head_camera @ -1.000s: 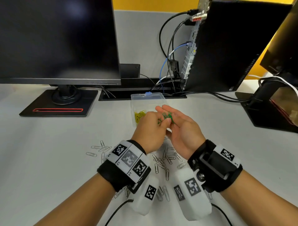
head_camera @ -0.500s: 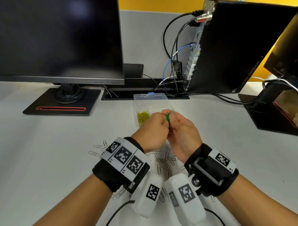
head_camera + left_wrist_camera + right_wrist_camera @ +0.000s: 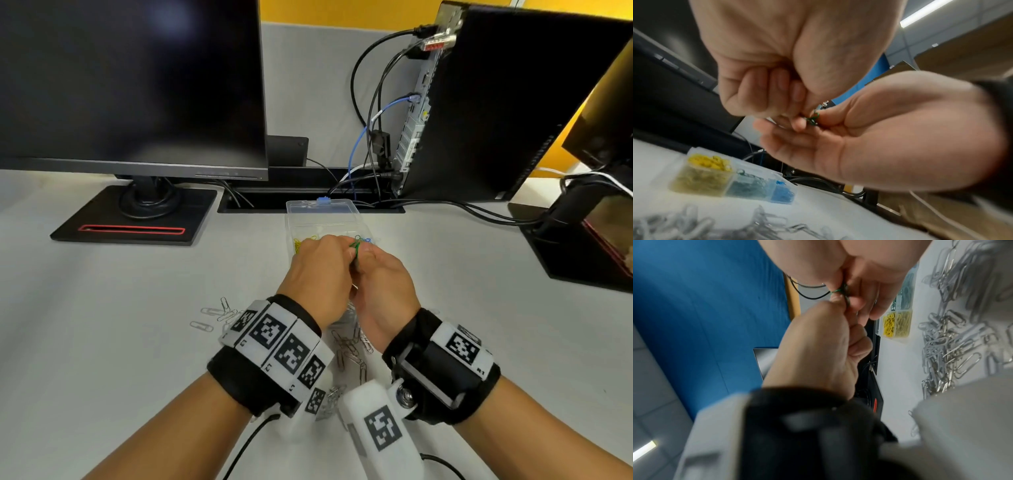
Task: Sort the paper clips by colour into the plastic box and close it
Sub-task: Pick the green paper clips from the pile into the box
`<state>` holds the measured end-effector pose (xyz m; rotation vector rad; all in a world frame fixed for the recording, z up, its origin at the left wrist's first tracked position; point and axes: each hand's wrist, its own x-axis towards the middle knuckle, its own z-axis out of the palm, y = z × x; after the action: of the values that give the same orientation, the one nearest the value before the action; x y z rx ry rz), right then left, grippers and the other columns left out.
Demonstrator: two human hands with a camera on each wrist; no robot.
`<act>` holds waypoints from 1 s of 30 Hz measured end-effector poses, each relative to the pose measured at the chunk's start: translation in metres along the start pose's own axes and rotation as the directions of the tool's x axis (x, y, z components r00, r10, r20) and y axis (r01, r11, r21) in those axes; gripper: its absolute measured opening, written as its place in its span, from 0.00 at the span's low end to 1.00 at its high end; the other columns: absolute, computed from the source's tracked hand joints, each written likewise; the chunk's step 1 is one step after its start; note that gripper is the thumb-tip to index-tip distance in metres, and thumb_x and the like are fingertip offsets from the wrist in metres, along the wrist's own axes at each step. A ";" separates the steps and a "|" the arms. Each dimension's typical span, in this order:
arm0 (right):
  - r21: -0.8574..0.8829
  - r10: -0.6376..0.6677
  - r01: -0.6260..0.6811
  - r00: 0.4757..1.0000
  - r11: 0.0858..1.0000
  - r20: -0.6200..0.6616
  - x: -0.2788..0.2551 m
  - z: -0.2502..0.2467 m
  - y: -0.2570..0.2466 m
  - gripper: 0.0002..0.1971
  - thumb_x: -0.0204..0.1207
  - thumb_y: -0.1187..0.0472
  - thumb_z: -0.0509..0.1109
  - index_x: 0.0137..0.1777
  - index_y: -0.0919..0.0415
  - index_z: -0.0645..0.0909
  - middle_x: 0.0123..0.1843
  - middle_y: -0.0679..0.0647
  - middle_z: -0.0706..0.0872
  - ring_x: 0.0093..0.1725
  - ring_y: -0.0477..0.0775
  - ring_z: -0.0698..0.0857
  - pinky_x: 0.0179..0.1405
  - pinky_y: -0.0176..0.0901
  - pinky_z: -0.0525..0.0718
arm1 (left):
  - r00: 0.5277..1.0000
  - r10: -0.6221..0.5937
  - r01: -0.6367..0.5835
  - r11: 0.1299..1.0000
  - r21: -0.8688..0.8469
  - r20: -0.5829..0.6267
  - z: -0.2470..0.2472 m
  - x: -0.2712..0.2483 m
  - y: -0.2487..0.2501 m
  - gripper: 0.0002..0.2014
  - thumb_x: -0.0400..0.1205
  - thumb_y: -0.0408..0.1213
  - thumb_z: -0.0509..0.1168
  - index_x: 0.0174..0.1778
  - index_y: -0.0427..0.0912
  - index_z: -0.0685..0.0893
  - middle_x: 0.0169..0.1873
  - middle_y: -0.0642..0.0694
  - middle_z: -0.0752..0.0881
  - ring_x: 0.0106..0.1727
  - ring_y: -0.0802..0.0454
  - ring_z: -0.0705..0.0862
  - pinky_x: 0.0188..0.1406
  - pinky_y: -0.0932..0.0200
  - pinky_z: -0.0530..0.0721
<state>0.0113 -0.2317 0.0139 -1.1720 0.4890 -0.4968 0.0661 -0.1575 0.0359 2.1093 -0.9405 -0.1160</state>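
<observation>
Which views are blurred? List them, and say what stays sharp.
Head view: sharp throughout, edges bowed by the wide lens. Left wrist view: box and silver clips smeared, left hand soft. Right wrist view: wristband blurred, green clips soft, silver clips fairly clear.

Little can be read here. The left wrist band [image 3: 274, 346] carries a row of square black-and-white codes, each with a tiny mark beside it, too small to make out. The right wrist band [image 3: 459, 349] bears one such code with "R1" beside it. The white camera cases [image 3: 382, 428] under both wrists each show a code too.
</observation>
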 end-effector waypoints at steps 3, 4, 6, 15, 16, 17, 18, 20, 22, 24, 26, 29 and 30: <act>-0.009 0.030 -0.030 0.999 0.999 -0.044 0.002 0.007 0.000 0.19 0.90 0.61 0.50 0.48 0.64 0.82 0.47 0.61 0.86 0.49 0.56 0.85 0.54 0.50 0.85 | 1.000 0.015 -0.020 0.955 0.296 0.022 -0.003 0.000 0.006 0.11 0.87 0.38 0.52 0.43 0.47 0.79 0.39 0.46 0.81 0.41 0.47 0.81 0.36 0.55 0.75; -0.004 0.058 -0.058 0.996 0.998 -0.065 0.002 0.008 0.000 0.19 0.90 0.60 0.51 0.46 0.64 0.82 0.47 0.62 0.86 0.50 0.58 0.84 0.58 0.55 0.84 | 0.999 0.021 -0.034 0.911 0.411 0.036 -0.003 0.000 0.008 0.10 0.86 0.39 0.53 0.47 0.47 0.80 0.41 0.45 0.79 0.41 0.47 0.78 0.36 0.56 0.72; 0.021 0.126 -0.125 0.988 0.992 -0.087 0.004 0.009 0.000 0.20 0.90 0.59 0.51 0.43 0.64 0.80 0.48 0.65 0.84 0.50 0.61 0.83 0.64 0.62 0.80 | 0.998 0.033 -0.059 0.810 0.584 0.055 -0.004 0.001 0.012 0.10 0.85 0.39 0.54 0.52 0.46 0.81 0.46 0.43 0.81 0.44 0.45 0.78 0.37 0.55 0.70; 0.091 0.191 -0.185 0.980 0.978 -0.056 0.016 -0.002 -0.003 0.17 0.90 0.61 0.51 0.49 0.65 0.80 0.43 0.60 0.85 0.44 0.56 0.82 0.43 0.48 0.82 | 0.994 -0.033 0.004 0.964 0.266 0.107 -0.007 0.017 0.005 0.13 0.87 0.36 0.52 0.38 0.40 0.75 0.38 0.41 0.80 0.40 0.43 0.77 0.39 0.52 0.74; 0.077 0.187 -0.183 0.981 0.980 -0.052 0.018 -0.003 -0.003 0.16 0.90 0.62 0.50 0.49 0.65 0.79 0.41 0.59 0.85 0.40 0.54 0.84 0.39 0.45 0.84 | 0.986 -0.092 0.080 0.993 0.088 0.136 -0.009 0.020 0.003 0.14 0.87 0.36 0.52 0.39 0.38 0.78 0.35 0.43 0.80 0.39 0.45 0.78 0.39 0.52 0.77; 0.051 0.185 -0.182 0.981 0.982 -0.052 0.021 -0.006 -0.004 0.15 0.89 0.63 0.50 0.49 0.64 0.78 0.38 0.57 0.85 0.35 0.52 0.84 0.32 0.42 0.84 | 0.971 -0.163 0.185 0.975 -0.119 0.178 -0.012 0.023 0.000 0.15 0.87 0.35 0.52 0.39 0.38 0.79 0.33 0.44 0.79 0.34 0.49 0.79 0.36 0.54 0.79; 0.013 0.185 -0.184 0.981 0.983 -0.054 0.024 -0.008 -0.006 0.15 0.89 0.64 0.49 0.47 0.63 0.76 0.35 0.56 0.83 0.29 0.50 0.82 0.26 0.39 0.81 | 0.942 -0.246 0.312 0.895 -0.319 0.230 -0.015 0.025 -0.003 0.15 0.88 0.34 0.51 0.38 0.39 0.78 0.29 0.46 0.77 0.27 0.53 0.76 0.29 0.58 0.78; -0.079 0.193 -0.195 0.981 0.978 -0.029 0.034 -0.012 -0.010 0.16 0.89 0.66 0.48 0.42 0.62 0.74 0.29 0.54 0.74 0.21 0.47 0.73 0.17 0.34 0.70 | 0.866 -0.357 0.500 0.621 -0.604 0.350 -0.024 0.028 -0.010 0.16 0.88 0.30 0.47 0.39 0.38 0.76 0.20 0.49 0.70 0.16 0.59 0.66 0.16 0.69 0.65; -0.207 0.198 -0.188 0.980 0.960 0.031 0.047 -0.015 -0.015 0.17 0.88 0.67 0.48 0.39 0.62 0.73 0.28 0.53 0.67 0.15 0.43 0.67 0.13 0.31 0.63 | 0.835 -0.377 0.549 0.514 -0.659 0.400 -0.032 0.031 -0.021 0.15 0.87 0.26 0.45 0.41 0.36 0.75 0.17 0.50 0.66 0.15 0.59 0.61 0.14 0.72 0.59; -0.516 0.093 -0.027 0.990 0.856 0.104 0.063 -0.016 -0.019 0.17 0.87 0.69 0.49 0.39 0.62 0.75 0.29 0.50 0.69 0.18 0.43 0.69 0.17 0.33 0.66 | 0.843 -0.390 0.537 0.586 -0.607 0.370 -0.037 0.032 -0.032 0.16 0.86 0.24 0.45 0.45 0.34 0.78 0.23 0.48 0.68 0.21 0.56 0.63 0.15 0.68 0.62; -0.788 -0.017 0.207 0.970 0.579 0.242 0.076 -0.013 -0.027 0.16 0.86 0.69 0.50 0.44 0.61 0.78 0.32 0.48 0.71 0.27 0.47 0.71 0.26 0.36 0.68 | 0.858 -0.399 0.512 0.623 -0.591 0.323 -0.041 0.034 -0.041 0.16 0.86 0.22 0.45 0.48 0.31 0.80 0.28 0.44 0.71 0.26 0.54 0.67 0.18 0.67 0.68; -0.908 -0.009 0.402 0.915 0.120 0.404 0.091 -0.009 -0.035 0.15 0.83 0.73 0.53 0.57 0.65 0.82 0.44 0.50 0.76 0.42 0.54 0.76 0.31 0.28 0.67 | 0.880 -0.394 0.471 0.661 -0.585 0.263 -0.046 0.039 -0.050 0.15 0.85 0.18 0.47 0.51 0.28 0.80 0.30 0.41 0.76 0.29 0.51 0.74 0.24 0.65 0.79; -0.904 -0.003 0.424 0.905 0.050 0.424 0.095 -0.009 -0.035 0.15 0.82 0.74 0.54 0.58 0.66 0.82 0.48 0.52 0.78 0.49 0.56 0.78 0.33 0.29 0.65 | 0.889 -0.386 0.454 0.667 -0.590 0.248 -0.047 0.042 -0.051 0.14 0.85 0.17 0.48 0.52 0.28 0.80 0.31 0.40 0.77 0.29 0.51 0.77 0.27 0.65 0.82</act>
<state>0.0774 -0.3068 0.0348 -2.7476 0.3129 -0.1209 0.1433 -0.1353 0.0408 1.6311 -0.3496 -0.6958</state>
